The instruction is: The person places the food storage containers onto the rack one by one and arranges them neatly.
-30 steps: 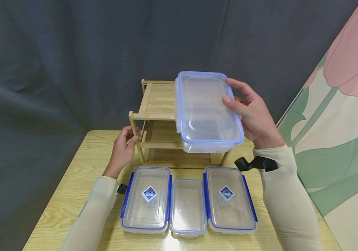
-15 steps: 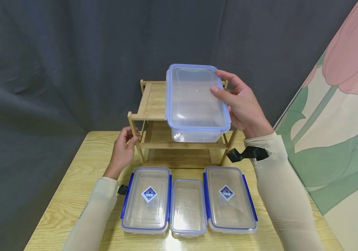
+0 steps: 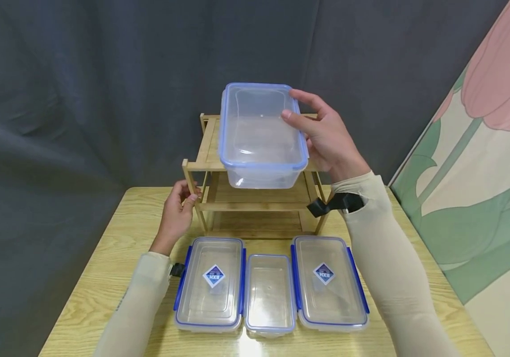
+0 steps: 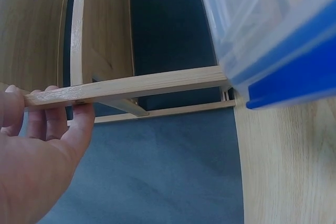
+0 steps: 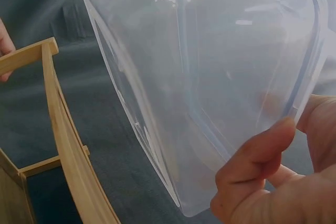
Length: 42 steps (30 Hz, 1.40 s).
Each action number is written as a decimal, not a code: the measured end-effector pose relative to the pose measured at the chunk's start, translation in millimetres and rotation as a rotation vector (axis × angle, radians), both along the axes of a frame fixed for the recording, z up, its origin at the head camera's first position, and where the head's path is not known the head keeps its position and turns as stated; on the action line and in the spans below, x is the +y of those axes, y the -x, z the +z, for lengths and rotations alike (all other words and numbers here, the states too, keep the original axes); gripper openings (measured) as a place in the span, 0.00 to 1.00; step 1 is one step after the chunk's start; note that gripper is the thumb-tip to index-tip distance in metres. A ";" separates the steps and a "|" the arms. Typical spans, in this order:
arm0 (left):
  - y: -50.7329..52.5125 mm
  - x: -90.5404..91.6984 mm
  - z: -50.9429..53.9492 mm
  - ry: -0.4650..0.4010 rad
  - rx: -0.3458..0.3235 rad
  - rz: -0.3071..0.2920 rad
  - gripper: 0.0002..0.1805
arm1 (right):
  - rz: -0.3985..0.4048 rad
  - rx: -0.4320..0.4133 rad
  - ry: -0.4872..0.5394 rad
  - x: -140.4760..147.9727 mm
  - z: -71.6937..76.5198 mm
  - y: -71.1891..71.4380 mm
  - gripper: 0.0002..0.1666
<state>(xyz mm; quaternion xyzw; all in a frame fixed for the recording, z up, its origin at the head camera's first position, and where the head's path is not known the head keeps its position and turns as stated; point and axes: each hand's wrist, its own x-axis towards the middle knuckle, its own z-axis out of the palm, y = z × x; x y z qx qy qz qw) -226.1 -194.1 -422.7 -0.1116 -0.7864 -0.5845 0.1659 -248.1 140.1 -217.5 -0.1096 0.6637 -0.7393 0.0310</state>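
Observation:
My left hand [image 3: 175, 215] grips the front left post of a wooden shelf rack [image 3: 210, 144]; in the left wrist view its fingers and thumb close round the post [image 4: 142, 83]. My right hand [image 3: 328, 141] holds a clear food container [image 3: 259, 136] with a light blue lid rim by its right side. The thumb lies on the lid. Tilted, the container is in the air over the rack's top shelf and hides much of it in the head view. From the right wrist view, the container [image 5: 157, 77] is apart from the rack [image 5: 58, 103].
On the table [image 3: 103, 267] before the rack stand two lidded containers with dark blue clips, one left [image 3: 210, 302] and one right [image 3: 333, 302]. A smaller container [image 3: 270, 297] sits between them. Behind hangs a dark curtain [image 3: 103, 89]; a flower-patterned surface [image 3: 469, 208] is at right.
My right hand has carried the container leftward and farther back, over the rack's top shelf, uncovering the lower shelves. The left hand keeps its grip on the post.

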 end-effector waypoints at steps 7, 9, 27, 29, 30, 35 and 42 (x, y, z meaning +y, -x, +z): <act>-0.1 -1.7 0.1 0.000 -0.001 0.005 0.15 | 0.000 -0.022 -0.002 -14.5 0.7 17.1 0.39; -0.4 -1.4 0.4 -0.005 -0.003 0.008 0.15 | 0.005 -0.038 0.011 -19.2 1.8 21.0 0.38; 0.4 3.0 -2.0 -0.017 -0.009 0.001 0.14 | 0.000 -0.113 0.071 -53.6 0.8 54.0 0.33; 0.4 4.0 -1.4 -0.021 -0.012 0.001 0.15 | -0.009 -0.130 0.073 -55.3 -1.6 58.2 0.32; 0.6 4.4 -1.4 -0.021 -0.014 0.002 0.15 | -0.016 -0.135 0.071 -56.2 -2.7 60.2 0.32; 1.3 6.0 -1.8 -0.022 -0.021 0.004 0.15 | -0.034 -0.161 0.060 -60.1 -9.0 70.0 0.30; 1.6 5.7 -3.1 -0.016 -0.022 -0.006 0.14 | -0.036 -0.173 0.046 -63.6 -20.3 76.9 0.30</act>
